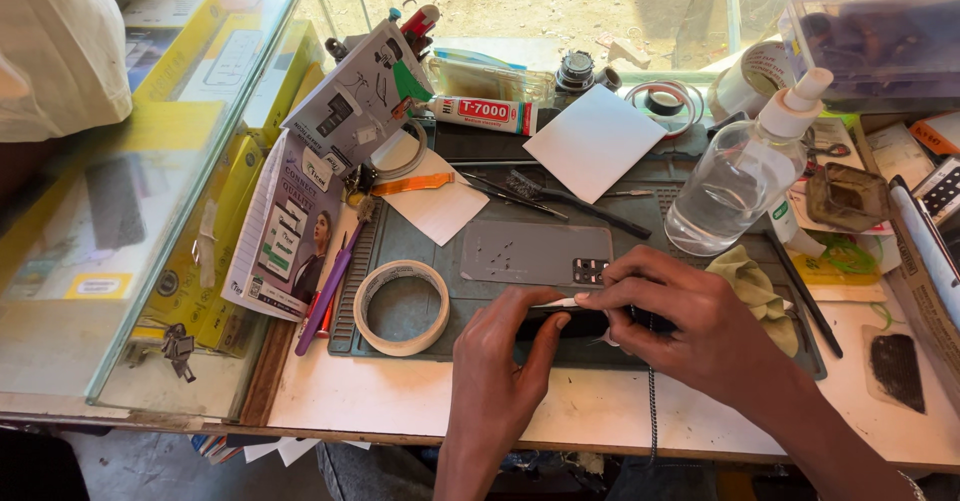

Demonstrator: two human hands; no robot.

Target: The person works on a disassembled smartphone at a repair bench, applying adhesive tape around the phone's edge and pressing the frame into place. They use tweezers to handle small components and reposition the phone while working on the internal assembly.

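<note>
At the near edge of the green work mat (pixel 700 356), both hands pinch a dark phone (pixel 578 321): the left hand (pixel 500 361) grips its left end, and the right hand (pixel 690 326) closes over the right end. A slip could gouge it. Just beyond lies a grey back cover (pixel 535 253). To the far right, a nudged clear spray bottle (pixel 735 176) might spill over the table (pixel 400 401).
</note>
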